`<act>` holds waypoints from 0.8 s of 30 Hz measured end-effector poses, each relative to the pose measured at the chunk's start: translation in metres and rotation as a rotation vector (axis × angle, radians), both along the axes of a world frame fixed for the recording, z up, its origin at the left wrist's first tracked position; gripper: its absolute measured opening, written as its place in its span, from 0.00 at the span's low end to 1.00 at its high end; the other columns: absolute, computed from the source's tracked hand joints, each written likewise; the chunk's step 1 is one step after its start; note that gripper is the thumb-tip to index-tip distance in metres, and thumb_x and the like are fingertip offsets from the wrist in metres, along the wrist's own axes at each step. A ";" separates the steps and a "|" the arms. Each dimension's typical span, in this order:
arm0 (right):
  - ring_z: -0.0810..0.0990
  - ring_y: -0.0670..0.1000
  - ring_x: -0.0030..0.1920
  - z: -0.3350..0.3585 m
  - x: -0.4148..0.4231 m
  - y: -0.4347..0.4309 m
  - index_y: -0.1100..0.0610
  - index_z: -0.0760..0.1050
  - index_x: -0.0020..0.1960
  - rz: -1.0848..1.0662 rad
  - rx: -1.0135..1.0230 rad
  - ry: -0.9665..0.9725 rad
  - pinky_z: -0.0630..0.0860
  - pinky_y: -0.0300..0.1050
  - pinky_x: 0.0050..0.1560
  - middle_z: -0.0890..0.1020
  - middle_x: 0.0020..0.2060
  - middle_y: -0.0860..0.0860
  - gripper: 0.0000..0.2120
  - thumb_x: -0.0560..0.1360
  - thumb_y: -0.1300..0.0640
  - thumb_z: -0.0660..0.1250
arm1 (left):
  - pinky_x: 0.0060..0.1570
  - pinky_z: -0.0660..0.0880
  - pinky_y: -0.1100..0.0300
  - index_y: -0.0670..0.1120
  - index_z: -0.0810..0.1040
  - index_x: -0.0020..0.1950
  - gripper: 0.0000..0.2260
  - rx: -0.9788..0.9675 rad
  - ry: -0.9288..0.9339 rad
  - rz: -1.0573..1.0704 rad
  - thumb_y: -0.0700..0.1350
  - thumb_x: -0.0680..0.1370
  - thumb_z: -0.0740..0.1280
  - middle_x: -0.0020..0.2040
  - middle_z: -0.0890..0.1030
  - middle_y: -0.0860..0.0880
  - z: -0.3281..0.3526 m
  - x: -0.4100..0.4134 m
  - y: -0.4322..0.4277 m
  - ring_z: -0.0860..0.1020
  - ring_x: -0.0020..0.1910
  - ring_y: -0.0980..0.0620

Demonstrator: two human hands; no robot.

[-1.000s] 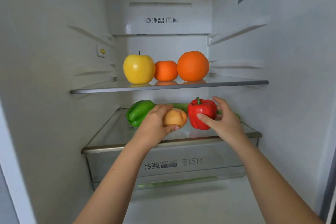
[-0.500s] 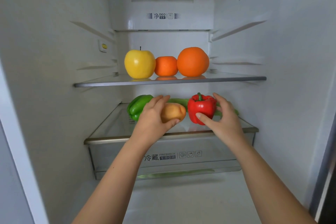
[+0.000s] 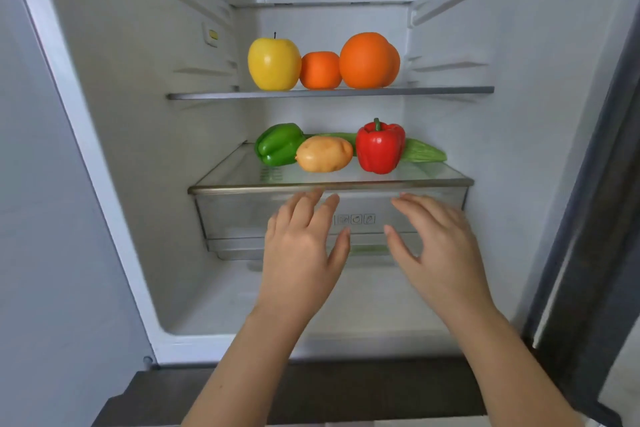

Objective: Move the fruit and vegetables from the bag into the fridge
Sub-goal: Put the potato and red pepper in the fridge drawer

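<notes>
Left hand (image 3: 301,250) hovers in front of the crisper drawer (image 3: 235,215), fingers straight and spread, holding nothing. The right hand (image 3: 440,246) beside it is equally empty and relaxed. Whether either touches the drawer I cannot tell.

On the lower shelf (image 3: 433,183) the potato (image 3: 323,153) lies midway along, touching the green pepper (image 3: 278,144) towards the left corner and just beside the red pepper (image 3: 380,147). A long green vegetable (image 3: 424,152) lies behind, reaching towards the right edge. The upper shelf (image 3: 450,90) carries the yellow apple (image 3: 273,61), small orange (image 3: 320,70) and large orange (image 3: 369,60), close together.

Likeliest trouble: a knock to the shelf rim or a hard-shut door could roll the potato towards the front edge, or topple the upright red pepper. The bag is out of view, so closing now might strand produce.
</notes>
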State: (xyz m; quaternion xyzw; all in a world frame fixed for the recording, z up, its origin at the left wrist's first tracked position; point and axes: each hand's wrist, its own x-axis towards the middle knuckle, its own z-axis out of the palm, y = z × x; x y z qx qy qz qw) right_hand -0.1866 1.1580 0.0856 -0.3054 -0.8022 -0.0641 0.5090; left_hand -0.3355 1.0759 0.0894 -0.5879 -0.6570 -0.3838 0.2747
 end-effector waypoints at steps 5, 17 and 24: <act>0.79 0.57 0.53 -0.019 0.028 -0.041 0.60 0.78 0.55 -0.060 -0.032 -0.092 0.74 0.58 0.54 0.82 0.53 0.55 0.17 0.72 0.51 0.62 | 0.53 0.74 0.47 0.42 0.78 0.57 0.18 -0.026 0.010 -0.021 0.50 0.73 0.60 0.57 0.79 0.43 -0.026 0.028 -0.041 0.77 0.56 0.40; 0.80 0.57 0.54 -0.062 0.110 -0.175 0.60 0.79 0.54 -0.164 -0.072 -0.075 0.74 0.61 0.54 0.82 0.52 0.55 0.18 0.72 0.51 0.59 | 0.58 0.71 0.46 0.42 0.78 0.57 0.18 -0.038 -0.067 -0.140 0.49 0.73 0.59 0.58 0.79 0.43 -0.075 0.103 -0.156 0.76 0.59 0.42; 0.79 0.56 0.53 -0.081 0.174 -0.254 0.61 0.78 0.55 -0.199 -0.097 -0.140 0.74 0.57 0.55 0.82 0.52 0.55 0.18 0.73 0.52 0.59 | 0.56 0.73 0.49 0.42 0.78 0.57 0.17 -0.097 -0.114 -0.255 0.49 0.73 0.60 0.57 0.79 0.43 -0.106 0.172 -0.219 0.76 0.57 0.43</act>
